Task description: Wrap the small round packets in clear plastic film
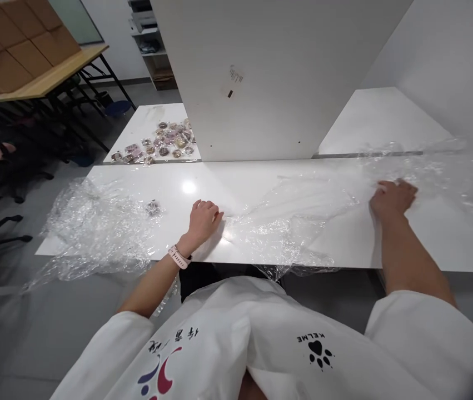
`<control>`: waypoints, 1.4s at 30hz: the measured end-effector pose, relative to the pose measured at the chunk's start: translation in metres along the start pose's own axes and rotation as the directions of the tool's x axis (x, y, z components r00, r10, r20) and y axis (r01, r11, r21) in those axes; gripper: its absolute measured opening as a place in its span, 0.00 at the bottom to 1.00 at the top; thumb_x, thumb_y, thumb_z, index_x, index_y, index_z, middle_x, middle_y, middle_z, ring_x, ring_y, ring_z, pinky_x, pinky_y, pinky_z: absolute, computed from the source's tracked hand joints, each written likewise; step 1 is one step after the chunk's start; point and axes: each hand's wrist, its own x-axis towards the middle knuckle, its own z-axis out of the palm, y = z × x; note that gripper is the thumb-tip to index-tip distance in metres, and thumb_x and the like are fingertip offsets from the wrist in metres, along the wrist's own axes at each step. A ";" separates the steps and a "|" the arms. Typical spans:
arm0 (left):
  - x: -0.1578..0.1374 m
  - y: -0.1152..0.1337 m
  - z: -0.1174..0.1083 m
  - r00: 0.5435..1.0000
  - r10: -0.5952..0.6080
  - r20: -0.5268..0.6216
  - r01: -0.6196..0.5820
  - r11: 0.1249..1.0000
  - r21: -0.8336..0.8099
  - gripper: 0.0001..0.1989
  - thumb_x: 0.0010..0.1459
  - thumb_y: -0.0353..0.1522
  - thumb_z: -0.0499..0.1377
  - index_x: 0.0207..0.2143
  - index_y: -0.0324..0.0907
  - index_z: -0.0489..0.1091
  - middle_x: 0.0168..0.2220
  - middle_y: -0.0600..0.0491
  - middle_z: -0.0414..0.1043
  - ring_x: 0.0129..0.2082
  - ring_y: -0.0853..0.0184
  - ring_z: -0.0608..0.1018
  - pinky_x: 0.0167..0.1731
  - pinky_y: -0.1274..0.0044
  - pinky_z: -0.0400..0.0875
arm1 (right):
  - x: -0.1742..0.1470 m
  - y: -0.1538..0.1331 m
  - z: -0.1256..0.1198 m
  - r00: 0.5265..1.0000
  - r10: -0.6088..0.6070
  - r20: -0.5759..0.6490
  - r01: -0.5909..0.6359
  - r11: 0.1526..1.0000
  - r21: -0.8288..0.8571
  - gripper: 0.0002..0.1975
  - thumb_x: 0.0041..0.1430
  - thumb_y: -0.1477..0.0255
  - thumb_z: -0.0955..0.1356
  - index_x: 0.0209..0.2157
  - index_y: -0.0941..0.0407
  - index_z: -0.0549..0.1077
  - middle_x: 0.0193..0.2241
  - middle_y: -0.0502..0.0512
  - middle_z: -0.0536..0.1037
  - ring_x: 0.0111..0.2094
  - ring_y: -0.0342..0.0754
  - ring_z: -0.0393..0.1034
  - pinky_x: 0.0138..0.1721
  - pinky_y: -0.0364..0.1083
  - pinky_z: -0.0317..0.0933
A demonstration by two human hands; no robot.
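My left hand (205,220) rests on the white tabletop (236,172), fingers loosely bent and thumb held apart, with nothing visible in it. It is beside the left end of a flat, crinkled clear plastic bag (298,222), which reaches over the front edge. Past the bag's right end, my right hand (393,197) is low over the table, slightly blurred, with thumb and fingers apart. It is close to more clear plastic (444,166) on the right. A small wrapped round piece (153,208) lies left of my left hand, by a heap of crumpled plastic (94,228).
A white upright panel (278,83) stands behind the tabletop. Several small wrapped pieces (169,139) lie on the surface at back left. A wooden table (53,72) bears cardboard boxes (19,44); a blue stool (118,108) and chairs stand on the left floor.
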 end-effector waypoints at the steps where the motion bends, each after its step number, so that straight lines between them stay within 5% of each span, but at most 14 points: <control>1: 0.001 0.006 0.002 0.997 -0.039 -0.066 0.037 0.999 -0.033 0.12 0.65 0.33 0.55 0.27 0.42 0.71 0.33 0.48 0.75 0.38 0.59 0.76 0.55 0.55 0.66 | 0.002 -0.001 -0.004 0.997 0.067 -0.038 -0.067 0.998 0.000 0.22 0.64 0.76 0.57 0.49 0.60 0.78 0.55 0.73 0.69 0.56 0.57 0.57 0.51 0.57 0.51; 4: 0.006 0.040 0.023 0.995 -0.028 -0.096 0.005 0.973 -0.231 0.13 0.69 0.36 0.50 0.45 0.43 0.72 0.43 0.46 0.77 0.44 0.60 0.78 0.47 0.62 0.73 | 0.001 -0.027 -0.019 0.992 0.093 -0.087 -0.089 0.995 0.052 0.20 0.64 0.75 0.59 0.50 0.63 0.77 0.60 0.74 0.64 0.61 0.60 0.52 0.54 0.60 0.46; 6: 0.011 0.060 0.041 0.996 0.082 0.024 -0.071 0.950 -0.304 0.20 0.68 0.42 0.50 0.58 0.44 0.66 0.56 0.45 0.73 0.56 0.57 0.74 0.54 0.61 0.70 | -0.008 -0.062 -0.029 0.997 -0.078 0.022 0.073 0.984 0.160 0.20 0.66 0.71 0.60 0.50 0.62 0.77 0.57 0.71 0.69 0.60 0.59 0.56 0.58 0.58 0.47; 8: 0.017 0.062 0.054 0.973 0.172 0.153 -0.122 0.950 -0.287 0.28 0.67 0.46 0.52 0.64 0.46 0.59 0.65 0.47 0.62 0.67 0.54 0.62 0.64 0.57 0.57 | -0.025 -0.099 -0.036 0.947 -0.276 0.163 0.219 0.929 0.297 0.21 0.66 0.66 0.60 0.51 0.61 0.76 0.56 0.67 0.72 0.59 0.57 0.61 0.60 0.56 0.50; 12: 0.026 0.013 0.045 0.968 0.108 0.225 -0.069 0.982 -0.175 0.29 0.67 0.46 0.50 0.68 0.52 0.55 0.71 0.53 0.49 0.72 0.55 0.47 0.69 0.55 0.37 | -0.071 -0.151 -0.046 0.870 -0.425 0.249 0.294 0.854 0.430 0.25 0.68 0.60 0.58 0.58 0.56 0.71 0.61 0.63 0.68 0.62 0.58 0.60 0.60 0.57 0.54; 15: 0.035 -0.034 0.009 0.947 0.047 0.317 -0.001 0.990 -0.142 0.26 0.63 0.47 0.56 0.61 0.54 0.65 0.67 0.53 0.60 0.69 0.51 0.58 0.66 0.55 0.50 | -0.097 -0.172 -0.061 0.798 -0.503 0.331 0.350 0.835 0.425 0.25 0.67 0.58 0.58 0.59 0.53 0.71 0.62 0.61 0.68 0.61 0.60 0.61 0.57 0.58 0.58; 18: 0.056 -0.063 -0.029 0.876 -0.035 0.480 0.117 0.983 -0.142 0.19 0.61 0.49 0.57 0.42 0.47 0.78 0.47 0.48 0.79 0.49 0.53 0.78 0.51 0.61 0.69 | -0.108 -0.200 -0.077 0.777 -0.490 0.395 0.372 0.864 0.341 0.23 0.68 0.60 0.57 0.50 0.54 0.77 0.48 0.62 0.79 0.49 0.61 0.71 0.52 0.61 0.61; 21: 0.088 -0.085 -0.047 0.905 -0.293 0.308 0.323 0.945 -0.050 0.20 0.64 0.46 0.53 0.35 0.42 0.77 0.36 0.46 0.79 0.40 0.55 0.79 0.43 0.64 0.71 | -0.115 -0.243 -0.079 0.832 -0.482 0.276 0.359 0.846 0.394 0.24 0.70 0.60 0.56 0.51 0.55 0.76 0.46 0.61 0.79 0.49 0.60 0.70 0.51 0.59 0.61; 23: 0.109 -0.106 -0.046 0.896 -0.443 0.019 0.444 0.896 -0.021 0.16 0.65 0.39 0.54 0.45 0.41 0.75 0.46 0.43 0.77 0.50 0.52 0.75 0.47 0.63 0.70 | -0.123 -0.270 -0.070 0.818 -0.541 0.193 0.407 0.783 0.470 0.24 0.70 0.61 0.55 0.55 0.55 0.73 0.55 0.62 0.74 0.56 0.60 0.65 0.55 0.58 0.60; 25: 0.128 -0.129 -0.040 0.830 -0.540 -0.141 0.538 0.841 -0.051 0.21 0.64 0.35 0.55 0.59 0.41 0.67 0.62 0.39 0.64 0.63 0.48 0.63 0.54 0.61 0.65 | -0.132 -0.289 -0.055 0.779 -0.600 0.181 0.457 0.742 0.491 0.24 0.71 0.62 0.55 0.58 0.55 0.70 0.61 0.62 0.68 0.62 0.59 0.59 0.58 0.59 0.57; 28: 0.154 -0.162 -0.026 0.752 -0.650 -0.104 0.644 0.760 -0.093 0.33 0.62 0.38 0.58 0.67 0.44 0.55 0.71 0.39 0.43 0.70 0.44 0.47 0.59 0.55 0.59 | -0.140 -0.298 -0.036 0.751 -0.635 0.181 0.506 0.730 0.459 0.24 0.72 0.64 0.54 0.60 0.55 0.68 0.64 0.62 0.64 0.65 0.59 0.55 0.60 0.60 0.54; 30: 0.172 -0.178 -0.019 0.734 -0.677 -0.065 0.669 0.736 -0.104 0.33 0.62 0.41 0.57 0.68 0.47 0.53 0.72 0.40 0.41 0.70 0.43 0.45 0.60 0.51 0.56 | -0.141 -0.297 -0.031 0.752 -0.637 0.167 0.520 0.730 0.445 0.23 0.72 0.64 0.54 0.60 0.54 0.67 0.64 0.61 0.65 0.64 0.58 0.56 0.60 0.60 0.54; 36: 0.218 -0.195 -0.016 0.738 -0.675 0.012 0.674 0.734 -0.082 0.26 0.56 0.37 0.62 0.58 0.47 0.65 0.64 0.39 0.58 0.64 0.40 0.57 0.56 0.46 0.54 | -0.138 -0.295 -0.030 0.759 -0.635 0.140 0.524 0.725 0.446 0.22 0.71 0.64 0.55 0.60 0.51 0.67 0.63 0.59 0.66 0.64 0.57 0.57 0.59 0.60 0.55; 42: 0.209 -0.194 -0.016 0.810 -0.586 -0.038 0.584 0.810 -0.049 0.18 0.59 0.26 0.57 0.52 0.44 0.69 0.57 0.39 0.66 0.57 0.48 0.66 0.52 0.56 0.61 | -0.138 -0.296 -0.029 0.766 -0.625 0.149 0.515 0.736 0.440 0.22 0.71 0.65 0.55 0.60 0.51 0.68 0.64 0.58 0.66 0.64 0.57 0.56 0.60 0.59 0.55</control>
